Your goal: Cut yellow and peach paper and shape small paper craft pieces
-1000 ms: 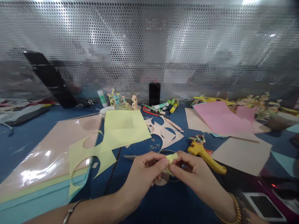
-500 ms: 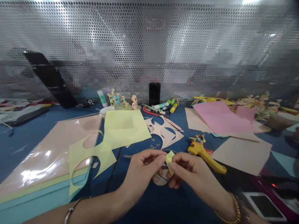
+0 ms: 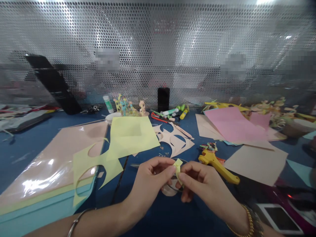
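A small folded strip of yellow paper (image 3: pixel 178 163) is pinched between both hands, low in the middle of the view. My left hand (image 3: pixel 156 174) grips its left side with thumb and forefinger. From the right, my right hand (image 3: pixel 197 179) holds the lower part with closed fingertips. Under the hands lies a round pale disc (image 3: pixel 170 190), partly hidden by the fingers. A pointed metal tip (image 3: pixel 134 165) sticks out left of my left hand; the rest of that tool is covered.
Cut yellow paper (image 3: pixel 98 161) and a plastic-sleeved paper stack (image 3: pixel 49 158) lie left. White paper offcuts (image 3: pixel 176 140) and a red cutter (image 3: pixel 159 118) sit ahead. A yellow-handled tool (image 3: pixel 219 166), pink paper (image 3: pixel 237 125) and a white-framed device (image 3: pixel 278 217) are right. A phone (image 3: pixel 163 98) stands behind.
The yellow strip has turned slightly between the fingertips, and its top end now tilts differently. My right-hand fingers have shifted a little; the things on the table have stayed put.
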`<state>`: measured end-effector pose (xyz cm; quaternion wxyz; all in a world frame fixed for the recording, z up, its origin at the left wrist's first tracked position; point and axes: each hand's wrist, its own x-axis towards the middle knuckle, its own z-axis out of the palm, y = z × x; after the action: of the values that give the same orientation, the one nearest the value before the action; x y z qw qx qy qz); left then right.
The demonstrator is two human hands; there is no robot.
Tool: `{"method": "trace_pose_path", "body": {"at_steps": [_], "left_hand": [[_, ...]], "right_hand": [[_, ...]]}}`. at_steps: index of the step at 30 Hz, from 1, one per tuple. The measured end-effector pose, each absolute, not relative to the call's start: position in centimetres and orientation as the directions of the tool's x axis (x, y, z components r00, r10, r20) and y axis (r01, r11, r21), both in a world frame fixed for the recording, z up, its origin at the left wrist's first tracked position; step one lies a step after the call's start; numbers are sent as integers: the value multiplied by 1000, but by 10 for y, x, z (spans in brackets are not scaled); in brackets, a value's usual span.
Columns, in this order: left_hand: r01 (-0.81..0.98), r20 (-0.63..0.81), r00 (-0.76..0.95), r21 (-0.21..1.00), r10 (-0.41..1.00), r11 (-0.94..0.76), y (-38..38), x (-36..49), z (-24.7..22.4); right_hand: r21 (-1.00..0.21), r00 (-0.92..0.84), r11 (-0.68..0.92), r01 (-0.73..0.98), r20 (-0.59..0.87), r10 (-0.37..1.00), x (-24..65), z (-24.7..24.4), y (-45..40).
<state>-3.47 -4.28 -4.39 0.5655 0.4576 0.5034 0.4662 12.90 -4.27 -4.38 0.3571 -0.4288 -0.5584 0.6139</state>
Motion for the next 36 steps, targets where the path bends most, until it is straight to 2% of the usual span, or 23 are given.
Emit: {"method": "trace_pose_path", "body": {"at_steps": [10,16,22,24,28,31,36], "left_hand": [[-28,-111,69,993,991,113,-44,-36,-44],[-21,-86,82,996,993,88,-45,-36,-45],[-14,-93,173,995,981,97,-47,-36,-46],[-11,-79,185,997,980,82,-47,-36,-45],[65,-154,205,988,967,143,-44,-35,-41],[63,-163,205,986,965,153,-43,-35,-42],[51,-144,254,989,957,135,-44,-36,-45]], "right_hand": [[-990,-318,-122,68,-138,938,128,-39,-43],[-993,-347,-98,60,-113,931,128,-40,-43],[-996,-272,-55,73,-73,960,132,-43,-39],[-997,-274,-63,43,-72,959,132,-44,-38],[-993,-240,-81,-85,-59,969,132,-46,-37],[-989,-261,-90,-114,-57,964,132,-45,-36],[-996,-283,-91,-25,-80,956,134,-43,-35]]}}
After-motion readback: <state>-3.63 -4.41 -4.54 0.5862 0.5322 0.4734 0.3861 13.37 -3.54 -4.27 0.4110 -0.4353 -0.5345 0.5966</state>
